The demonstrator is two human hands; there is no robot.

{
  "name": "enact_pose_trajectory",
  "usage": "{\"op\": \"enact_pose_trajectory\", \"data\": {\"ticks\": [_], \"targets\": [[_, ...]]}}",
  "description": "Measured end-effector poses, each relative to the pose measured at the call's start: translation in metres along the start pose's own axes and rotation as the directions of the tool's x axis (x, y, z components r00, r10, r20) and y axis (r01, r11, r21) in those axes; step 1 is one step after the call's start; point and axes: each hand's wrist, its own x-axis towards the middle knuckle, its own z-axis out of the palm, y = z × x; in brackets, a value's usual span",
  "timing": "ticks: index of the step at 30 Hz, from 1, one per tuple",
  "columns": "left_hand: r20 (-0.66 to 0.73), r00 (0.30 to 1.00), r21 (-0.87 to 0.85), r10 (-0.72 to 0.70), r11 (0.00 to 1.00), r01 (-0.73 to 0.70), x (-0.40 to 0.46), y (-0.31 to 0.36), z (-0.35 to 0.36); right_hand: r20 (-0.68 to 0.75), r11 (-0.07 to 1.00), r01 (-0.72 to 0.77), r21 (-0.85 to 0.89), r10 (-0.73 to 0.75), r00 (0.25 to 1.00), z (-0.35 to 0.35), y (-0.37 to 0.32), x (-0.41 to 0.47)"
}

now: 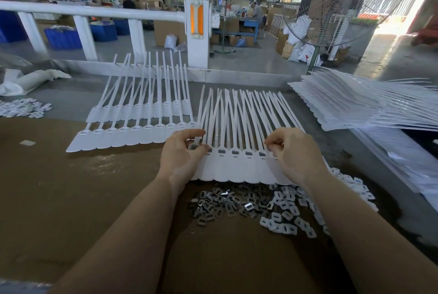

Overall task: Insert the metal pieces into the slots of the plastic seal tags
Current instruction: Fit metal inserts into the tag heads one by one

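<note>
A strip of white plastic seal tags (pixel 239 168) lies across the brown cardboard in front of me, its long tails fanning away. Metal pieces sit in several of its slots. My left hand (pixel 182 156) pinches a metal piece at the slot on the strip's left end. At the right end, my right hand (pixel 291 153) has its fingers curled on the strip. A heap of loose metal pieces (pixel 227 203) lies just below the strip, between my forearms.
Two more tag strips (pixel 132 127) lie to the left and behind. White plastic caps (pixel 291 217) are piled right of the metal heap. A tall stack of tag strips (pixel 365 104) fills the right side. A white railing (pixel 94 11) borders the table's far edge.
</note>
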Motion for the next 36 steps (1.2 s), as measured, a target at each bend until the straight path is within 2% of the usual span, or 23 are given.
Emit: {"op": "enact_pose_trajectory", "data": {"ticks": [6, 13, 19, 27, 36], "targets": [[-0.002, 1.0, 0.006, 0.007, 1.0, -0.007, 0.0, 0.0, 0.0, -0.032, 0.991, 0.106, 0.083, -0.103, 0.994, -0.002, -0.001, -0.021], [0.002, 1.0, -0.014, 0.001, 1.0, -0.001, -0.001, 0.001, 0.0, 0.241, 0.972, 0.235, 0.031, -0.235, 0.941, -0.011, 0.0, -0.041], [-0.006, 1.0, -0.012, -0.004, 1.0, 0.004, -0.001, 0.001, 0.001, 0.361, 0.96, 0.279, 0.005, -0.262, 0.895, -0.017, 0.0, -0.045], [-0.004, 1.0, -0.027, -0.005, 1.0, 0.004, -0.001, 0.001, 0.001, 0.431, 0.945, 0.314, 0.093, -0.323, 0.843, -0.008, -0.01, -0.052], [-0.011, 1.0, -0.022, 0.006, 1.0, -0.006, 0.0, 0.0, 0.002, 0.425, 0.948, 0.305, 0.096, -0.316, 0.848, -0.008, -0.013, -0.053]]}}
